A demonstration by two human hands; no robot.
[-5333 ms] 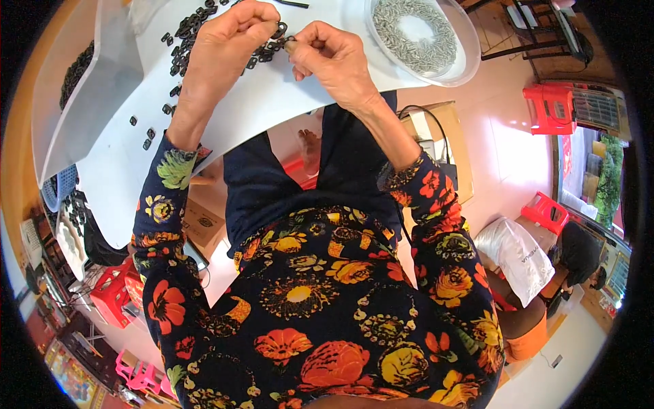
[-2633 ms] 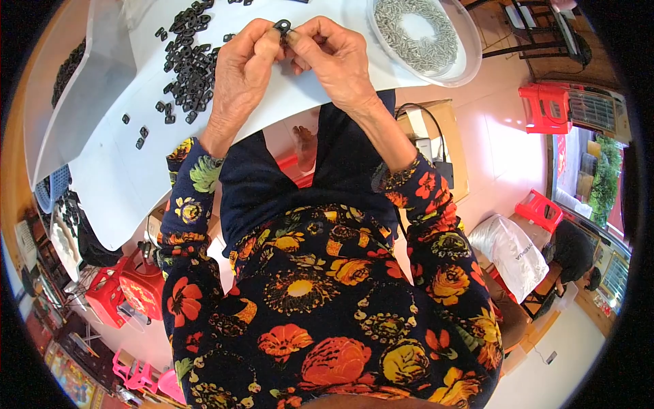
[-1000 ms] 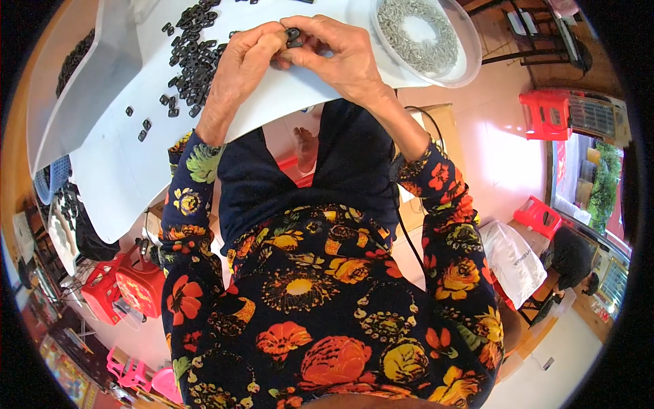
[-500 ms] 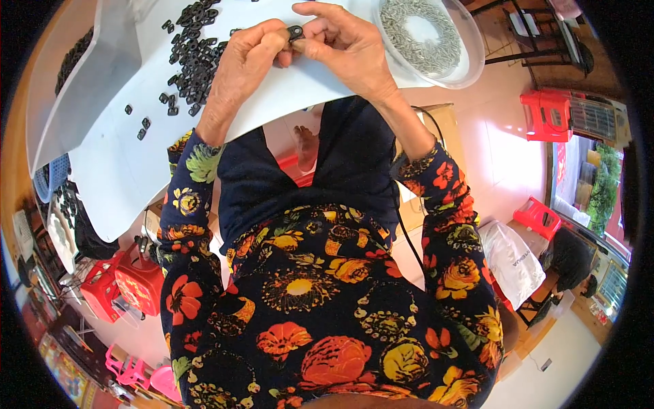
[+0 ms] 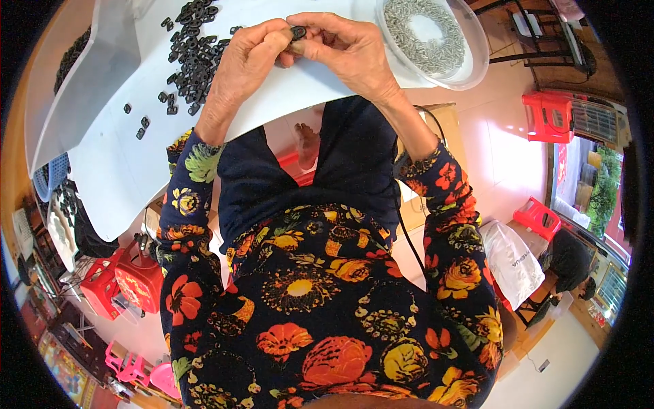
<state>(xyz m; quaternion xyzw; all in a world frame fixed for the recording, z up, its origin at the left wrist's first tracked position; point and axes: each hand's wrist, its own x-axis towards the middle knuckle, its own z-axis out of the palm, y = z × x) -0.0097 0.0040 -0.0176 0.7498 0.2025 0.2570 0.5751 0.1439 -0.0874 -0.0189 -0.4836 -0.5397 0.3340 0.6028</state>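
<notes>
Above the near edge of the white table (image 5: 293, 88), my two hands meet around a small black plastic piece (image 5: 298, 32) with a rounded end. My left hand (image 5: 248, 61) is closed, pinching the piece between thumb and forefinger. From the other side my right hand (image 5: 351, 58) closes on the same piece, its thumb below and its forefinger curled over. The fingers cover part of the piece, and whether a metal pin is in it I cannot tell. Left of my hands lies a loose pile of similar black pieces (image 5: 191, 61).
A round clear tub (image 5: 470, 76) of small silvery metal pins (image 5: 446, 54) stands at the table's right. A translucent panel (image 5: 102, 75) rises on the left, with a blue basket (image 5: 51, 178) below. Red stools (image 5: 139, 276) are on the floor; another person (image 5: 572, 262) is at far right.
My right forefinger has come down and curled in over the black piece, which has turned slightly. My left hand has barely moved.
</notes>
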